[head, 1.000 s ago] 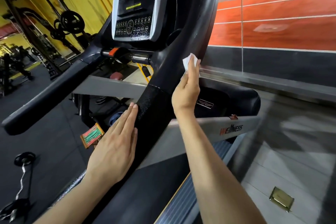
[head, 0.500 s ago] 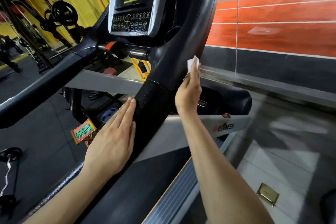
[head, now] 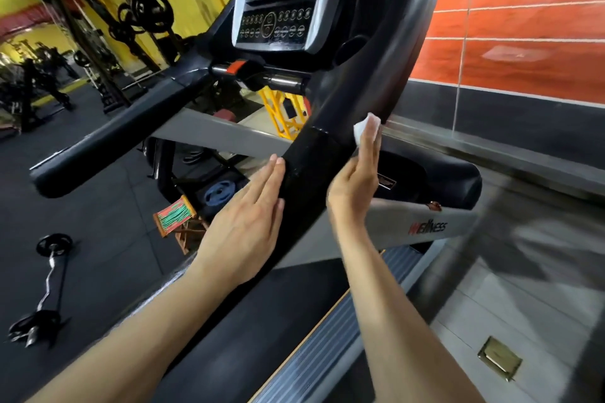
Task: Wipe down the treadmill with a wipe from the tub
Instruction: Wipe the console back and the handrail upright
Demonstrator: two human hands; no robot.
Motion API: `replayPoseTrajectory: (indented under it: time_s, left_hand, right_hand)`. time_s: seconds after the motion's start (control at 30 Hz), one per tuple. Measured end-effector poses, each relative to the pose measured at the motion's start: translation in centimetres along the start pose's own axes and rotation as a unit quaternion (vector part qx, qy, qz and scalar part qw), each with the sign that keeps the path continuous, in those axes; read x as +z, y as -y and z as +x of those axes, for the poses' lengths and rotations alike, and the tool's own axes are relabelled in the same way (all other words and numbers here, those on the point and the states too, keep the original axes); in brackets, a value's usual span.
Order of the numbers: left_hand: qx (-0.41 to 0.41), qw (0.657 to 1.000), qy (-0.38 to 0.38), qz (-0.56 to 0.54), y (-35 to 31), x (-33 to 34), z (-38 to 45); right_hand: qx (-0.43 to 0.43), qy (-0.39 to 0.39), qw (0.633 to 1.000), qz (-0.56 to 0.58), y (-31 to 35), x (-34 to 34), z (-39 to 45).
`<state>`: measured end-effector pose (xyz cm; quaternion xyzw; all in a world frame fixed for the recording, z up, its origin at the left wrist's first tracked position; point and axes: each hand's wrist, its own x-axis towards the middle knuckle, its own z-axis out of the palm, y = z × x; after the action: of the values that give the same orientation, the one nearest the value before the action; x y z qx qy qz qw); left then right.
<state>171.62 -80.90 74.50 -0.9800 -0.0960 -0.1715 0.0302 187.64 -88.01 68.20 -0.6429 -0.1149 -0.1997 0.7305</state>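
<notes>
At the front of a gym floor, a black treadmill (head: 376, 52) fills the view, its console (head: 278, 10) upright at the top centre and its right handrail (head: 307, 186) sloping down toward the person between two bare forearms. Orange and grey wall tiles (head: 523, 52) run along the right; a curl bar (head: 49, 288) lies on the dark floor at lower left. The left hand (head: 244, 222) rests flat against the left side of the handrail's textured sleeve, fingers (head: 268, 173) straight and together, gripping nothing, much as it did a second ago. The right hand (head: 355, 186) presses the rail's right side with straight fingers, pinning a small white wipe (head: 365, 129) beneath the fingertips against the glossy plastic just above the sleeve's upper edge. Compared with a second ago, the wipe sits lower on the upright, now close to the seam where smooth plastic meets the sleeve, so the stroke appears to be travelling downward. That suggests the upper column has been covered and the grip section comes next. The tub is not in view. Most of the machine, including the console and left rail, likely remains to be wiped.
</notes>
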Motion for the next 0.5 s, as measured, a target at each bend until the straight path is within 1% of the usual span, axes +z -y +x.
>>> replayPoseTrajectory:
  time_s: [0.13, 0.2, 0.23, 0.3, 0.37, 0.43, 0.5]
  left_hand:
    - [0.013, 0.999, 0.003, 0.046, 1.2, -0.5, -3.1]
    - [-0.002, 0.998, -0.004, 0.066, 2.2, -1.0, -6.2]
    - [-0.011, 0.997, -0.009, 0.077, 2.8, -1.4, -8.0]
    - [-0.029, 0.994, -0.018, 0.100, 4.2, -2.3, -11.8]
    - [-0.054, 0.992, -0.022, 0.114, 5.9, -3.5, -15.8]
    - [-0.083, 0.989, -0.016, 0.119, 7.6, -4.9, -19.8]
    - [-0.115, 0.987, -0.005, 0.114, 9.5, -6.2, -23.6]
  right_hand:
    - [-0.074, 0.086, 0.994, -0.002, 2.2, -1.0, -10.9]
    - [-0.102, 0.127, 0.986, -0.043, 3.1, -1.4, -15.2]
    - [-0.132, 0.146, 0.978, -0.063, 3.2, -1.6, -16.4]
    - [-0.216, 0.166, 0.958, -0.094, 3.0, -2.0, -16.2]
    - [-0.274, 0.153, 0.941, -0.123, 2.9, -1.9, -14.0]
    - [-0.262, 0.147, 0.943, -0.146, 3.9, -1.2, -11.8]
    - [-0.246, 0.167, 0.939, -0.175, 6.1, 0.0, -12.2]
